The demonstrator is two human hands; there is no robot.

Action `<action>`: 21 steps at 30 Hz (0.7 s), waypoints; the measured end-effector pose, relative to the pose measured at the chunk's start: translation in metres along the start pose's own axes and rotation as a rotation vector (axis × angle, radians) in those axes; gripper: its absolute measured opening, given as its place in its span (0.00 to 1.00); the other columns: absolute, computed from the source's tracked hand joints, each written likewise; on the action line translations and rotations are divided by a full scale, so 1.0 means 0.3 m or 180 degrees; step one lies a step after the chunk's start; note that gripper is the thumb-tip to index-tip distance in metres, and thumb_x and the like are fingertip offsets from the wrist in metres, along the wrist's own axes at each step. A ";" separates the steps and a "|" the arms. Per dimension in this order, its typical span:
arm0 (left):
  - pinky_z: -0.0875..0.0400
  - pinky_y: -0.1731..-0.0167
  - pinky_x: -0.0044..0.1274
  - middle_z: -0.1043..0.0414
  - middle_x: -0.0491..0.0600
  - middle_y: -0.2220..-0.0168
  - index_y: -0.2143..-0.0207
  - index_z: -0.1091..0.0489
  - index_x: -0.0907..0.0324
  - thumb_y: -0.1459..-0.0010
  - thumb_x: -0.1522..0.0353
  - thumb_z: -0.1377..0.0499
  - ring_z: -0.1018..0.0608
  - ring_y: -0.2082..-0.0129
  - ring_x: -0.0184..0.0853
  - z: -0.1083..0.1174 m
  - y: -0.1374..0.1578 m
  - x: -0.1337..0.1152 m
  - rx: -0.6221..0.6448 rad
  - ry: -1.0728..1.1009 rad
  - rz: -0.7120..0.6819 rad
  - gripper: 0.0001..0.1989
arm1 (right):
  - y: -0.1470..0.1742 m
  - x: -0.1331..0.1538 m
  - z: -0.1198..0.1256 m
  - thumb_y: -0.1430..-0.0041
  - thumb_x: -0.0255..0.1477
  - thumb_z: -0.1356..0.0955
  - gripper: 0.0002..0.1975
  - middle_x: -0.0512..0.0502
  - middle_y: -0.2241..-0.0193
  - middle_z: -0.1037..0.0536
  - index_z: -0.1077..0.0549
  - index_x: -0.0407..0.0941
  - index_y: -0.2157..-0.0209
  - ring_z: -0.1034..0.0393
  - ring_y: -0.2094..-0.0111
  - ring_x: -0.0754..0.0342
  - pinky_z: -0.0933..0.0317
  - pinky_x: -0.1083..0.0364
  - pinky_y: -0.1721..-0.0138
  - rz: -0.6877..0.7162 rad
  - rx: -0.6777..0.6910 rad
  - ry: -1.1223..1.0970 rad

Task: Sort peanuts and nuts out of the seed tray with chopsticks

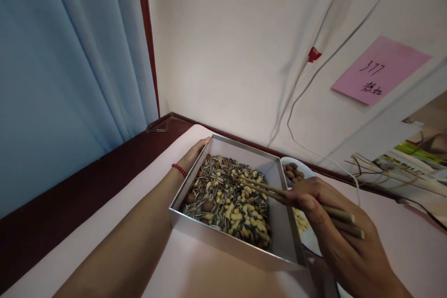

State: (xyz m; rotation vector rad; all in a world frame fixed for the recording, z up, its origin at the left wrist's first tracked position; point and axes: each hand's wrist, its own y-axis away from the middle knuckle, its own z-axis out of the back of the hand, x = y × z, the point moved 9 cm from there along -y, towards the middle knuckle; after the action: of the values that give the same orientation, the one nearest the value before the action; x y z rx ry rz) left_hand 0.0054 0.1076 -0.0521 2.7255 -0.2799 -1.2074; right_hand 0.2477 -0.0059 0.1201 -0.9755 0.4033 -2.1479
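Observation:
A silver-rimmed rectangular box (284, 228) holds a mix of striped sunflower seeds (216, 167), peanuts in their shells (253, 216) and a few round brown nuts (207, 205). At its far left corner, my left hand (194, 154) grips the side wall, its thumb near the rim; most of its fingers are hidden behind the wall. Wooden chopsticks (267, 190) are clasped in my right hand (338, 223), which hovers over the box's right side. Their tips reach among the peanuts and seeds; whether they pinch a piece is too small to tell.
Right of the box stand a plate of brown nuts (294, 173) and a plate of peanuts (301, 221), partly covered by my right hand. A white cable (293, 116) hangs down the wall to the table. Blue curtain (80, 65) lines the left.

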 end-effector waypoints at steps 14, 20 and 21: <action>0.24 0.59 0.31 0.22 0.52 0.61 0.57 0.25 0.64 0.33 0.55 0.44 0.20 0.63 0.36 -0.009 0.004 -0.005 0.0061 -0.0062 -0.0063 0.20 | -0.033 -0.064 -0.066 0.29 0.34 0.38 0.13 0.50 0.70 0.28 0.29 0.45 0.67 0.32 0.68 0.57 0.41 0.55 0.69 -0.0211 0.0022 -0.0158; 0.24 0.58 0.33 0.22 0.51 0.62 0.58 0.25 0.65 0.33 0.56 0.43 0.19 0.63 0.37 -0.010 0.010 -0.024 0.0096 -0.0151 -0.0267 0.19 | -0.008 -0.003 0.010 0.30 0.30 0.38 0.10 0.50 0.67 0.25 0.27 0.48 0.65 0.29 0.64 0.55 0.36 0.57 0.66 -0.0026 -0.0200 -0.0036; 0.24 0.58 0.33 0.22 0.51 0.62 0.58 0.25 0.65 0.33 0.57 0.43 0.19 0.62 0.37 -0.010 0.011 -0.027 0.0097 -0.0170 -0.0312 0.19 | 0.000 0.009 0.025 0.30 0.30 0.38 0.10 0.50 0.67 0.24 0.27 0.49 0.64 0.28 0.64 0.55 0.35 0.57 0.66 -0.0029 -0.0255 0.0011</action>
State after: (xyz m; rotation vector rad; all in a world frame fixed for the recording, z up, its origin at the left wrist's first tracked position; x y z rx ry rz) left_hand 0.0018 0.1064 -0.0436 2.7656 -0.1739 -1.3133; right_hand 0.2520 -0.0076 0.1263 -1.0199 0.4907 -2.1560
